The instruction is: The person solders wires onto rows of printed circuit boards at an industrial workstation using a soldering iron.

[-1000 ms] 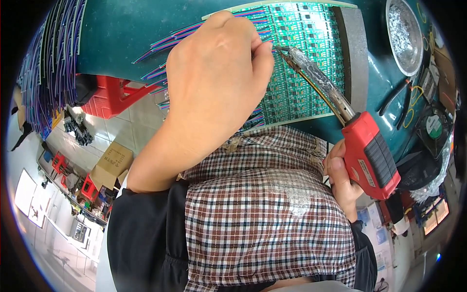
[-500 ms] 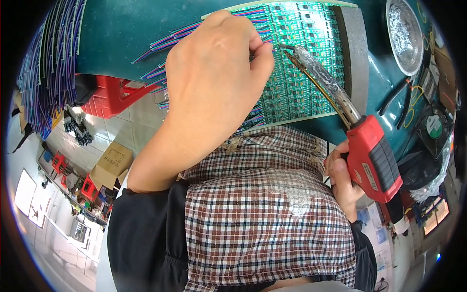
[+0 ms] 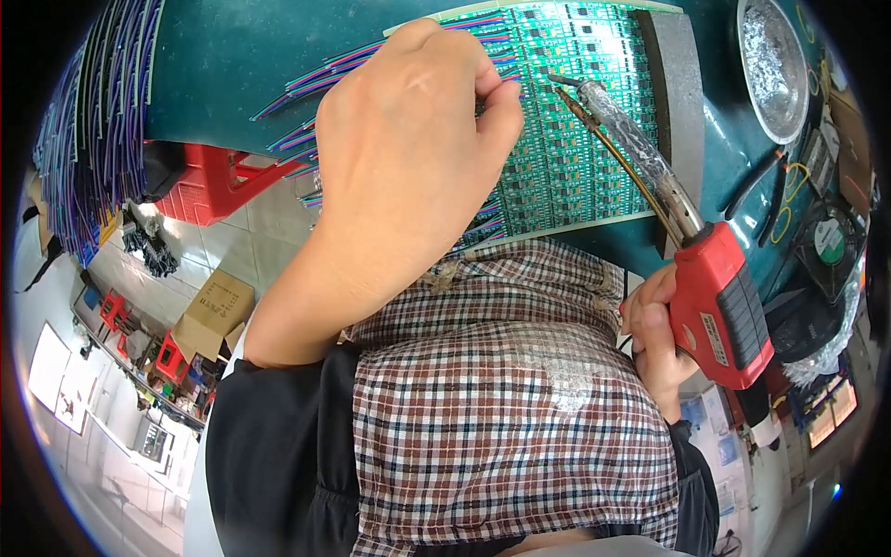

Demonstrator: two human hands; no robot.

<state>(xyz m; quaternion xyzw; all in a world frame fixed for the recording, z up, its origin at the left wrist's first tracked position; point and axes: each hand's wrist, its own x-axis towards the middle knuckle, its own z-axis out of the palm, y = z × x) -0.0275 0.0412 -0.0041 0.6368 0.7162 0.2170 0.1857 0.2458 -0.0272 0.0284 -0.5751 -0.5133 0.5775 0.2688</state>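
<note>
The left hand (image 3: 408, 139) pinches coloured wires (image 3: 327, 73) at the circuit-board panel (image 3: 557, 172) on the green table (image 3: 241, 56); the right hand (image 3: 657, 325) grips the red soldering gun (image 3: 716, 292); several rows look wired, hidden ones I cannot tell.

Circuit panel (image 3: 580, 158) on table (image 3: 269, 56), wires (image 3: 325, 82) left — bowl (image 3: 785, 111), pliers (image 3: 752, 183) right

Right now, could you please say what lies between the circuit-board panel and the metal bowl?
In the head view, a grey bar lies along the right edge of the circuit-board panel, then green tabletop up to the metal bowl.
</note>
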